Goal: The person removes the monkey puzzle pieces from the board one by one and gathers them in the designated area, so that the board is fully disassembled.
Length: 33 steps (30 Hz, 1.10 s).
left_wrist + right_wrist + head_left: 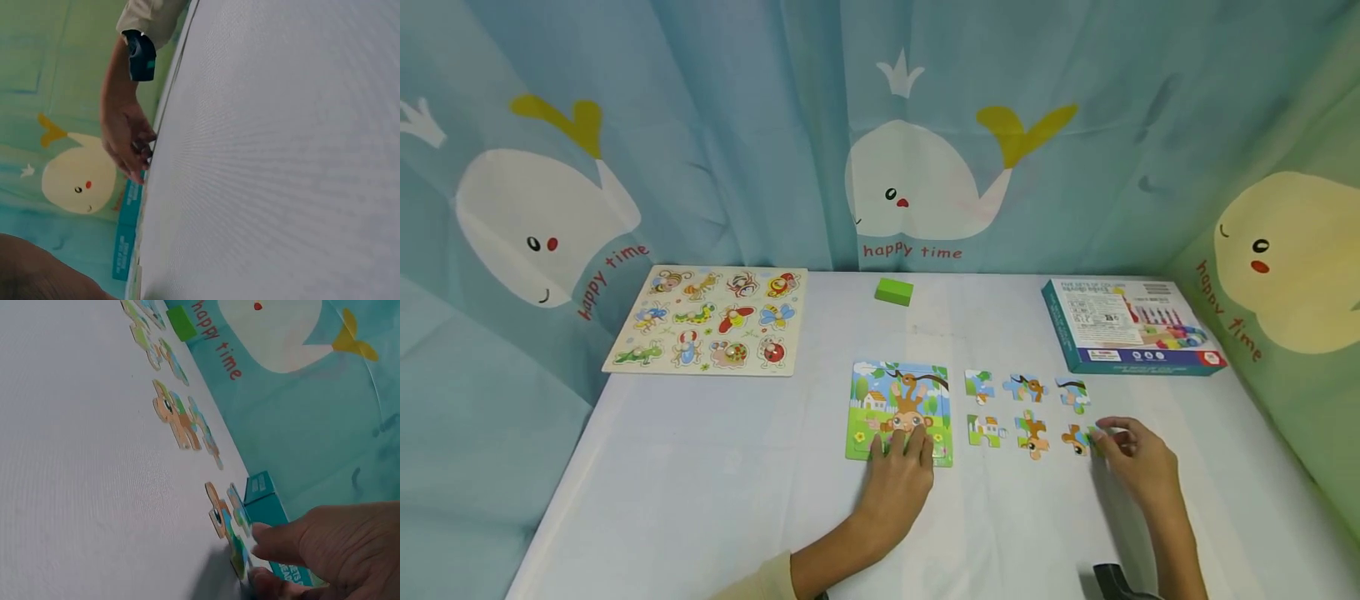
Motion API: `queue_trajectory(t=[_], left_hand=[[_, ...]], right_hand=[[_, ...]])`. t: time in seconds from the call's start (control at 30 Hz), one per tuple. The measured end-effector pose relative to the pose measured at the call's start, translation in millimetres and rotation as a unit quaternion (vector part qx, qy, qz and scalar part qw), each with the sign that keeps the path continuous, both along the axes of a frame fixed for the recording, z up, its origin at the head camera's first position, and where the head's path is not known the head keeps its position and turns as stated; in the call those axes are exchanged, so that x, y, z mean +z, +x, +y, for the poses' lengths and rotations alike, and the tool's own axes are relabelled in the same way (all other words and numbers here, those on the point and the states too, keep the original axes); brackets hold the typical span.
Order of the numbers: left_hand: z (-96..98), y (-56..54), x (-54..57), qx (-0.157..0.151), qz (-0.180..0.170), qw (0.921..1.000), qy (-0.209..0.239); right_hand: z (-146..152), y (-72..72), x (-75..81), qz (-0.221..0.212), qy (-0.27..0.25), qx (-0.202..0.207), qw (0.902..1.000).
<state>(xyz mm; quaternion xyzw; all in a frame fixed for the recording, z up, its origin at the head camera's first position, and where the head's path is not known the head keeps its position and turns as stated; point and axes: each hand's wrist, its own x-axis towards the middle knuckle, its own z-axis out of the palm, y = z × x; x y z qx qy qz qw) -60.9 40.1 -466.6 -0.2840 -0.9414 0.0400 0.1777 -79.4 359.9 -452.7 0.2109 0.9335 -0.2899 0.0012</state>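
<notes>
A monkey picture puzzle (861, 417) in a square tray lies at the middle of the table. My left hand (897, 482) rests its fingertips on the lower part of the picture, covering some of it. To the right, several loose puzzle pieces (1032, 433) lie in two rows. At the near right end of these, my right hand (1142, 462) pinches the edge of a brown and green puzzle piece (1075, 439) between thumb and finger. In the right wrist view, that piece (228, 531) lies by the thumb (281, 544), low against the white cloth.
An insect peg board (707, 321) lies at the back left. A green block (894, 292) sits at the back middle, and a flat teal box (1135, 325) at the back right. Behind the table hangs a whale-print curtain (760, 150). A black object (1116, 579) shows at the front edge.
</notes>
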Motion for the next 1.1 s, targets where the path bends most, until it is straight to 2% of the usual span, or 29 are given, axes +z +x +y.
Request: queue_trajectory(t=[0.1,0.23,0.3,0.37,0.5,0.6,0.7,0.9,1.0,1.1], left_hand=[[0.4,0.2,-1.5,-0.004,0.009,0.9999,-0.007],[0.7,1.4,-2.2,-0.008,0.021,0.9995,-0.021],[0.8,2.4,-1.4,-0.013,0.021,0.9992,-0.031],[1.0,3.1,-1.0,-0.019,0.017,0.9990,-0.036],[0.6,5.0,-1.6,-0.025,0.007,0.9989,-0.038],[-1.0,7.7,-2.3,-0.020,0.005,0.9988,-0.044],[-3.0,10.4,-1.2,-0.019,-0.011,0.9984,-0.053],[-6.2,13.0,2.1,-0.029,-0.056,0.9968,-0.050],[-5.8,12.0,2.1,-0.033,-0.067,0.9963,-0.042],[-4.5,11.5,1.3,-0.037,-0.071,0.9960,-0.040]], right_hand=[[-4.0,-1.7,1.8,0.030,0.015,0.003,0.9994],[-15.8,-6.7,9.7,0.118,0.048,0.047,0.9908],[-23.8,-11.5,15.4,0.159,0.050,0.089,0.9821],[-33.8,-18.5,21.6,0.181,0.042,0.138,0.9728],[-61.7,-38.8,31.0,0.172,0.001,0.253,0.9521],[-86.6,-56.0,31.5,0.152,-0.029,0.341,0.9273],[-112.8,-71.1,30.0,0.125,-0.064,0.421,0.8963],[-158.9,-97.5,25.7,0.075,-0.112,0.538,0.8321],[-177.0,-107.4,21.6,0.048,-0.122,0.569,0.8120],[-190.3,-113.0,17.1,0.021,-0.112,0.587,0.8014]])
